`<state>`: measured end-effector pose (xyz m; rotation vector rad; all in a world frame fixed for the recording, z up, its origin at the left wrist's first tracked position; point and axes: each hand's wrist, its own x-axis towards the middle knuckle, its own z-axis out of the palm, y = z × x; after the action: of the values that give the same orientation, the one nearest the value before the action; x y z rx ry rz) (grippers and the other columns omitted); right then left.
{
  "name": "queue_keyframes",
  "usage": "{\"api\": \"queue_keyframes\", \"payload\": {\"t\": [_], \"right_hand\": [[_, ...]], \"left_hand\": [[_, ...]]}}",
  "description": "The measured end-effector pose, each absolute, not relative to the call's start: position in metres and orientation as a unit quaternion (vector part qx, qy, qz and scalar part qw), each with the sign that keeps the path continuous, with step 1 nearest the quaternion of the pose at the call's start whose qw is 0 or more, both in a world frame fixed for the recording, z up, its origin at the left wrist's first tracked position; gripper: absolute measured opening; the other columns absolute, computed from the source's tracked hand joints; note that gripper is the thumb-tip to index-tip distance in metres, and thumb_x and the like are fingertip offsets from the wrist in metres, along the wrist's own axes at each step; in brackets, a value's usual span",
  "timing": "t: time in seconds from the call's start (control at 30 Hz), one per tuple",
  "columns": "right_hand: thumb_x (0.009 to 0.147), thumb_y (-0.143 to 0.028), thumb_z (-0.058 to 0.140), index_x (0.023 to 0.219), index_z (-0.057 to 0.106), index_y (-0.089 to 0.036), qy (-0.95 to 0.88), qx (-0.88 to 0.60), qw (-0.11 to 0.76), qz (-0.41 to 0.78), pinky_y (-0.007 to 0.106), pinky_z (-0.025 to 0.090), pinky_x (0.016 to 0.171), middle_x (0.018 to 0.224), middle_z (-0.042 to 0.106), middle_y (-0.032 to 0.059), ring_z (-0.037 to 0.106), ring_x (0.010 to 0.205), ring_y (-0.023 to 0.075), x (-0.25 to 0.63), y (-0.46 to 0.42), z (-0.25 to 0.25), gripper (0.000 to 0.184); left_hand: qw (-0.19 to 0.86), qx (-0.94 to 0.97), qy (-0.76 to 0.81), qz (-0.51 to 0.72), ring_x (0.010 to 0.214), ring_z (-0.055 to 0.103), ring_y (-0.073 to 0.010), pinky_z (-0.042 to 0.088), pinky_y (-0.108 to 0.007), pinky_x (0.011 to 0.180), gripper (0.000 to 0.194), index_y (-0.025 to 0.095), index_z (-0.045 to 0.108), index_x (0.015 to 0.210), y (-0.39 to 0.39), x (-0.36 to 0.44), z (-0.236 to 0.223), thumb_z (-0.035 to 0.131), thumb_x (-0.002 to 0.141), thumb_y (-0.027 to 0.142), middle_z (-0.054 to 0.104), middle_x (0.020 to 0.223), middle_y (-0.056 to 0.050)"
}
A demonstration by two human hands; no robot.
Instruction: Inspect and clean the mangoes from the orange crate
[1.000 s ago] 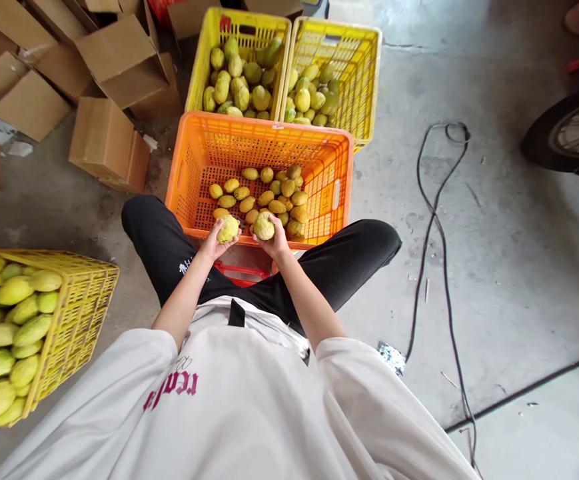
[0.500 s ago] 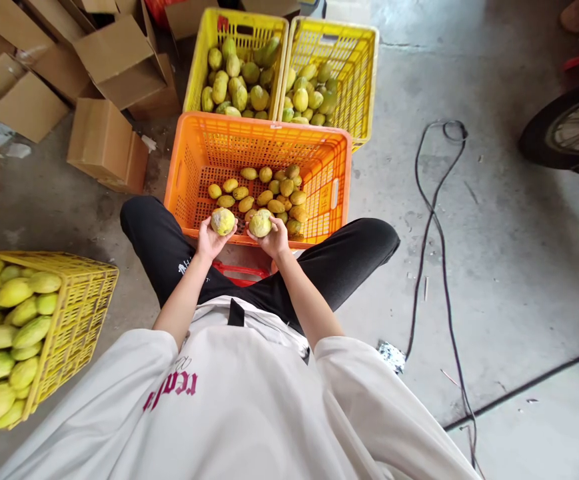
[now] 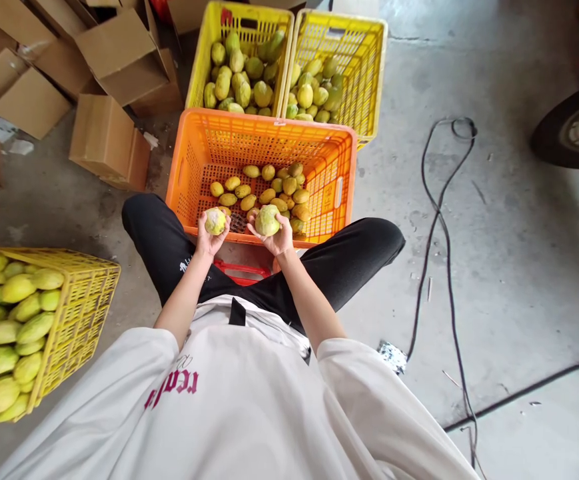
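My left hand (image 3: 210, 244) is wrapped round a yellow papaya (image 3: 215, 221) with a whitish patch on its skin. In my right hand (image 3: 279, 240) is a greener, pale-mottled papaya (image 3: 268, 221), its end turned up toward me. Both hands are raised side by side above the near rim of an orange plastic crate (image 3: 336, 143). Inside that crate, several smaller yellow and brownish fruits (image 3: 268, 196) lie on the bottom, mostly to the right. The undersides of the held fruits are hidden by my palms.
Two yellow crates (image 3: 292, 60) of papayas stand beyond the orange one. Another heaped yellow crate (image 3: 82, 313) is at my left. Cardboard boxes (image 3: 114, 53) pile up at the far left. A black cable (image 3: 439, 213) and a wheel (image 3: 574, 130) are to the right.
My hands have moved apart slightly, the left one leftward and the right one rightward. The papaya in my right hand shows a greener side now. The view has shifted a little.
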<state>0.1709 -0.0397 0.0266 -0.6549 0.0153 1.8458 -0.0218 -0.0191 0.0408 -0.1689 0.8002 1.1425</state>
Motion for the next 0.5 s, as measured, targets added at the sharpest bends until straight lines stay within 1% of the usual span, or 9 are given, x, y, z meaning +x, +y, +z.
{"api": "queue_keyframes", "payload": {"t": [0.07,0.13,0.23,0.3,0.37,0.43,0.5], "right_hand": [[0.084,-0.039,0.062,0.102,0.059,-0.023,0.029,-0.288,0.551,0.783,0.032,0.064,0.066,0.091,0.074,0.0041,0.07,0.078,0.0178,0.1709,-0.0383,0.0247,0.024],[0.085,-0.04,0.063,0.099,0.058,-0.022,0.044,-0.306,0.539,0.783,0.026,0.061,0.059,0.085,0.073,0.004,0.069,0.073,0.0165,0.1705,-0.0367,0.0221,0.024],[0.086,-0.042,0.063,0.096,0.059,-0.022,0.051,-0.342,0.534,0.771,0.024,0.06,0.057,0.081,0.072,0.0034,0.068,0.07,0.016,0.1702,-0.0352,0.0186,0.023],[0.086,-0.043,0.062,0.095,0.059,-0.022,0.052,-0.363,0.534,0.761,0.027,0.062,0.061,0.08,0.072,0.0038,0.069,0.072,0.0174,0.1705,-0.0351,0.0179,0.024],[0.086,-0.045,0.059,0.094,0.06,-0.022,0.051,-0.371,0.538,0.755,0.035,0.064,0.068,0.081,0.072,0.0047,0.071,0.078,0.0209,0.171,-0.0356,0.0191,0.024],[0.085,-0.043,0.056,0.096,0.061,-0.022,0.047,-0.362,0.545,0.755,0.042,0.064,0.073,0.084,0.073,0.0056,0.072,0.086,0.0246,0.1711,-0.0364,0.0216,0.024],[0.084,-0.039,0.053,0.098,0.061,-0.022,0.047,-0.348,0.547,0.76,0.046,0.064,0.076,0.087,0.074,0.0065,0.071,0.092,0.0267,0.1709,-0.0372,0.0245,0.023]], "left_hand": [[0.774,-0.062,0.39,0.495,0.085,0.07,-0.0157,0.056,-0.02,0.064,0.031,0.021,0.066,0.108,-0.0188,-0.0192,0.0387,0.048,0.099,0.044,0.07,0.095,-0.006],[0.78,-0.052,0.415,0.465,0.082,0.07,-0.0164,0.056,-0.021,0.062,0.033,0.021,0.066,0.107,-0.0186,-0.0167,0.037,0.047,0.098,0.046,0.071,0.091,-0.006],[0.788,-0.053,0.427,0.441,0.091,0.071,-0.0216,0.058,-0.028,0.07,0.04,0.018,0.066,0.113,-0.019,-0.0153,0.0376,0.049,0.096,0.05,0.072,0.095,-0.01],[0.796,-0.053,0.41,0.442,0.102,0.07,-0.0259,0.06,-0.035,0.079,0.042,0.017,0.064,0.119,-0.0198,-0.0157,0.0396,0.046,0.096,0.049,0.072,0.104,-0.013],[0.802,-0.049,0.394,0.447,0.11,0.068,-0.0281,0.059,-0.043,0.087,0.041,0.019,0.063,0.122,-0.0206,-0.0163,0.0413,0.042,0.098,0.044,0.072,0.112,-0.013],[0.806,-0.047,0.391,0.443,0.112,0.067,-0.0283,0.058,-0.046,0.091,0.04,0.02,0.062,0.124,-0.021,-0.016,0.0414,0.041,0.099,0.042,0.072,0.113,-0.012],[0.81,-0.051,0.394,0.432,0.109,0.069,-0.0275,0.058,-0.046,0.092,0.041,0.018,0.061,0.126,-0.0206,-0.015,0.0399,0.043,0.1,0.044,0.072,0.11,-0.013]]}}
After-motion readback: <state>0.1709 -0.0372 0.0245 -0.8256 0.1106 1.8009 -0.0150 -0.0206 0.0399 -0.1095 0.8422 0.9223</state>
